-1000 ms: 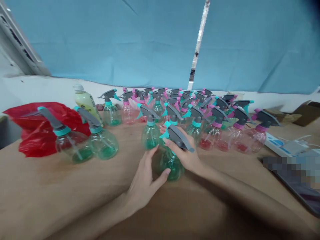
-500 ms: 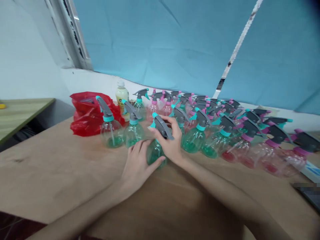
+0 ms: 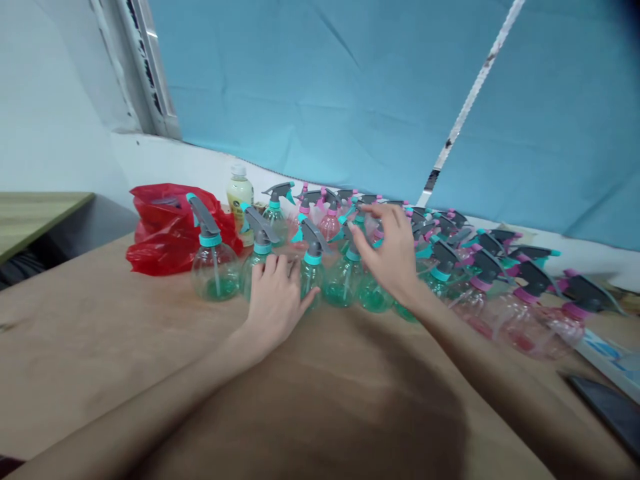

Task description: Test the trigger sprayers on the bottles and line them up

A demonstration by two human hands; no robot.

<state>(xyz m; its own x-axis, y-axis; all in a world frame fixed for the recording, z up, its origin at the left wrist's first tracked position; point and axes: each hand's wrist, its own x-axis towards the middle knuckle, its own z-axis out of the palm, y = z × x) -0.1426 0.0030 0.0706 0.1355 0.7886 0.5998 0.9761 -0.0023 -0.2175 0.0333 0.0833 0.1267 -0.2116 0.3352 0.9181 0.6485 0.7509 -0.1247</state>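
My left hand (image 3: 276,297) rests low in the front row, fingers bent and thumb apart. Its thumb lies across the front of a green-tinted spray bottle (image 3: 313,270) with a grey trigger head and turquoise collar. Just left of that hand stands a similar spray bottle (image 3: 262,248), partly covered by the fingers. Raised over the row, my right hand (image 3: 393,250) has thumb and fingers apart, with nothing seen between them. Its thumb tip is close to the grey head of another green spray bottle (image 3: 345,280); whether they touch, I cannot tell.
Several pink-collared spray bottles (image 3: 525,297) stand at the right, with more rows behind. A red plastic bag (image 3: 163,237), a drink bottle (image 3: 240,197) and another green spray bottle (image 3: 215,267) are at the left. A dark flat object (image 3: 607,407) lies at the table's right edge.
My right hand has let go of the spray bottle's head and moved right and up. That bottle now stands in the front row, my left hand still against it. The view has shifted slightly.
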